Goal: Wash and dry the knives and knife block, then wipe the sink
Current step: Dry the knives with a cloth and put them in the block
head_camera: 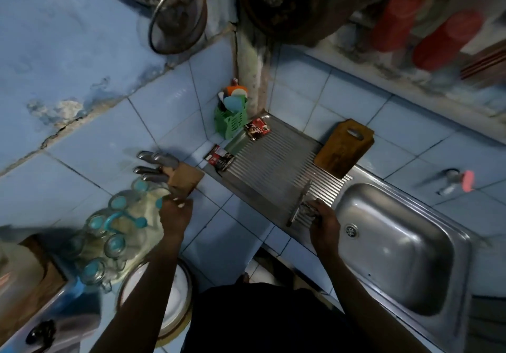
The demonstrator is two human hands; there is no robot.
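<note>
A wooden knife block [184,178] stands on the blue tiled counter left of the drainboard. Several steel knife handles [156,164] stick out of it toward the wall. My left hand [175,213] grips the block's near end. One steel knife [301,202] lies on the ribbed drainboard [268,166], its tip pointing away from me. My right hand [324,222] has its fingers curled over the handle end of that knife, right beside the steel sink basin [397,246]. The handle is mostly hidden under the fingers.
A wooden cutting board [345,147] leans on the wall behind the drainboard. A green basket [231,118] stands in the corner, near two sachets [220,158]. A tap with a pink handle [454,181] is above the sink. Upturned glasses [109,235] crowd the left counter.
</note>
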